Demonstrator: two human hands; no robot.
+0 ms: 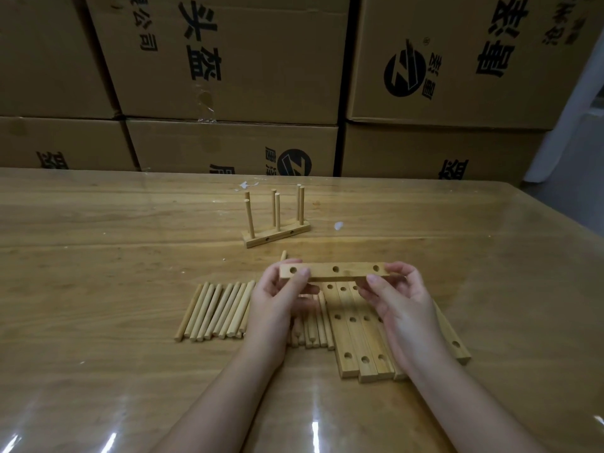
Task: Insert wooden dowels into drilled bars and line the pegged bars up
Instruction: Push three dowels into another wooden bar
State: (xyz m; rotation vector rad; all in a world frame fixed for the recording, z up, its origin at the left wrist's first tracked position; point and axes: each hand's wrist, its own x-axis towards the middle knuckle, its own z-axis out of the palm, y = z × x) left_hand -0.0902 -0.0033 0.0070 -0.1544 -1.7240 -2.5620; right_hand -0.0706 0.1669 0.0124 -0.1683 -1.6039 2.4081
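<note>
From the head camera we see our left hand (277, 299) and right hand (398, 299) each pinching one end of a drilled bar (333, 271), held level above the table (98, 256) with its three holes facing us. Beneath our hands lie a row of loose dowels (215, 310) and, to their right, several flat bars (356, 338) side by side. Farther back two pegged bars (277, 232) stand touching, dowels upright, before stacked cardboard boxes (228, 60)
</note>
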